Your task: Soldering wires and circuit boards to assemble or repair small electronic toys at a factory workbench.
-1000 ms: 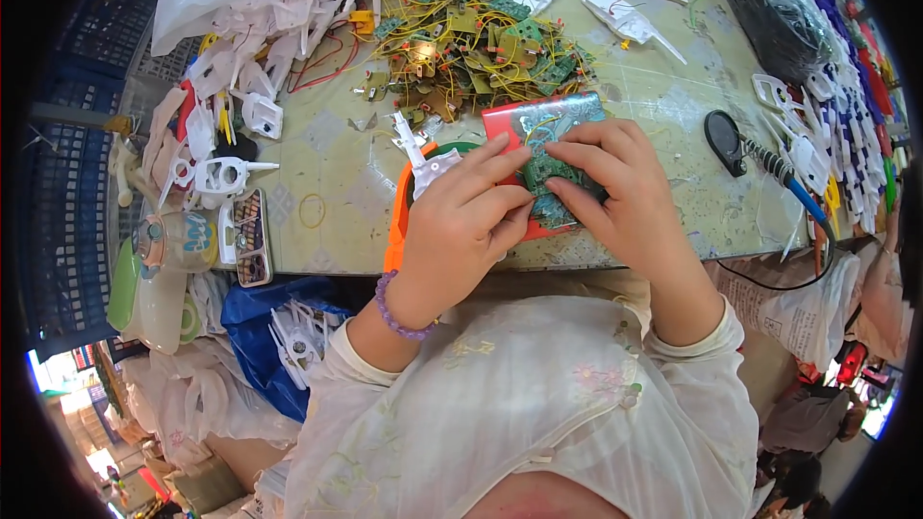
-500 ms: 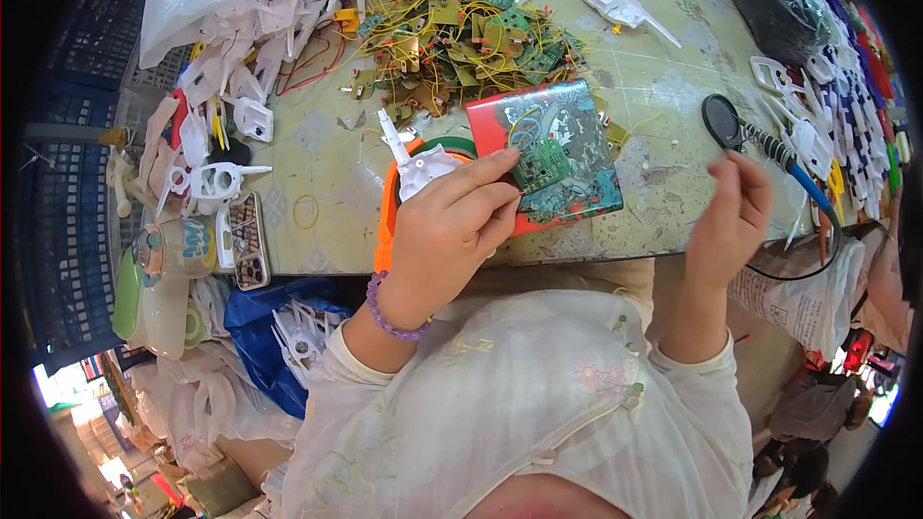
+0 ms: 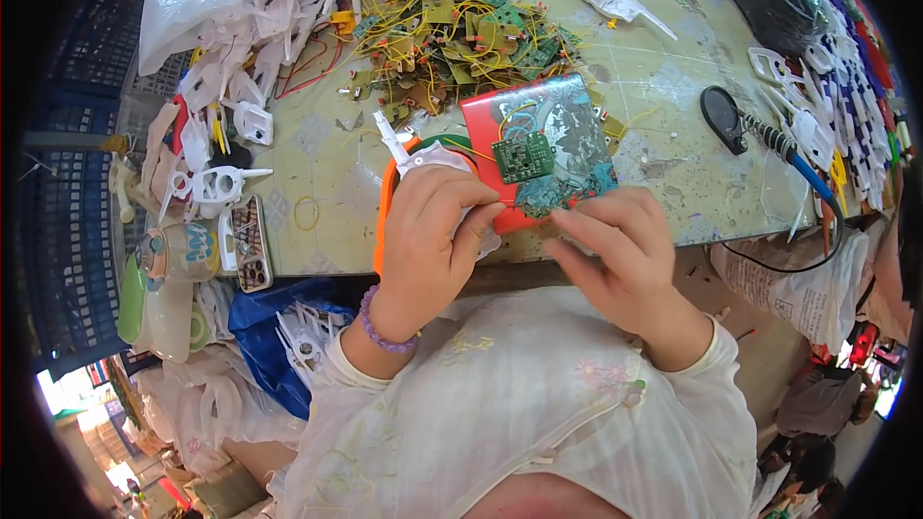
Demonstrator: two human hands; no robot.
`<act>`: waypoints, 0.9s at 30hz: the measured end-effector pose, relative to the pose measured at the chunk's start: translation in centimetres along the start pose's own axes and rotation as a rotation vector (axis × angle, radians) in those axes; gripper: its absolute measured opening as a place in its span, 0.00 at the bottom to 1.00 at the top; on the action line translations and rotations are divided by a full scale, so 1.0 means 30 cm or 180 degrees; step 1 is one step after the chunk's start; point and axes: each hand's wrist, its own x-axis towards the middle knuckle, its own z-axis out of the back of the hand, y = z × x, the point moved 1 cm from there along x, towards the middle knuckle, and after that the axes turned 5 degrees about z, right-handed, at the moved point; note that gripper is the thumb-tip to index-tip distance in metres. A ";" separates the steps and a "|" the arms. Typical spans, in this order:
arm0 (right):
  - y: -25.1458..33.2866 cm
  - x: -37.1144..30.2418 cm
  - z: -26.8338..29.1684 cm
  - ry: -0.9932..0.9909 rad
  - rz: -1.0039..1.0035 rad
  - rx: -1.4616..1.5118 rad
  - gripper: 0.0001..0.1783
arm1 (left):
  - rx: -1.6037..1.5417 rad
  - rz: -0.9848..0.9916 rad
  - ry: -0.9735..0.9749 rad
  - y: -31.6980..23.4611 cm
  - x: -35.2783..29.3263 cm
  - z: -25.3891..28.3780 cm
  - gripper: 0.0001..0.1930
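Head view: left hand (image 3: 433,231) pinched

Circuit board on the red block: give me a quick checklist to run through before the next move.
1. Circuit board resting on the red block: ok.
2. Right hand clear of the circuit board: ok; it is beside the block's near edge.
3. Left hand holding something in its fingers: cannot tell; any thin piece there is too small to make out.
4. White casing in full view: not ok; the left hand covers part of it.
5. Blue-handled tool away from both hands: ok, off to the right.
6. Blue-handled tool hot or cold: cannot tell.
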 end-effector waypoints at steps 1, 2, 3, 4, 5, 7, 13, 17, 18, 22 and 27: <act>0.006 0.021 -0.014 0.0055 -0.0073 -0.0105 0.17 | 0.0012 0.0002 -0.0010 0.002 -0.003 0.001 0.08; 0.008 0.038 -0.027 0.0113 -0.0147 -0.0211 0.17 | -0.0005 0.0029 0.0004 0.005 -0.007 0.002 0.07; 0.003 0.048 -0.041 0.0112 -0.0191 -0.0149 0.16 | -0.0025 0.0058 0.0018 0.008 -0.010 0.004 0.07; -0.002 0.054 -0.054 0.0119 -0.0178 -0.0146 0.16 | -0.0022 0.0061 0.0003 0.012 -0.012 0.006 0.07; -0.008 0.058 -0.068 0.0226 -0.0170 -0.0195 0.15 | -0.0085 0.0061 0.0021 0.016 -0.014 0.007 0.07; -0.013 0.058 -0.083 0.0345 -0.0157 -0.0247 0.14 | -0.0154 0.0065 0.0028 0.025 -0.020 0.010 0.08; -0.010 0.043 -0.085 0.0390 -0.0276 0.0032 0.11 | -0.0911 0.0307 0.0200 0.026 -0.022 0.021 0.09; -0.005 0.059 -0.078 0.0386 -0.0078 -0.0129 0.12 | -0.0634 0.0362 0.0430 0.043 -0.036 0.023 0.10; -0.003 0.064 -0.075 0.0345 0.0016 -0.0207 0.13 | -0.0658 0.0485 0.0500 0.044 -0.039 0.023 0.10; -0.023 0.052 -0.075 0.0367 -0.0048 -0.0037 0.14 | -0.0979 0.0725 0.0303 0.031 -0.031 0.007 0.06; -0.060 0.080 -0.068 -0.0095 -0.0340 -0.0408 0.16 | -0.0681 0.0667 0.0225 0.027 -0.017 0.005 0.03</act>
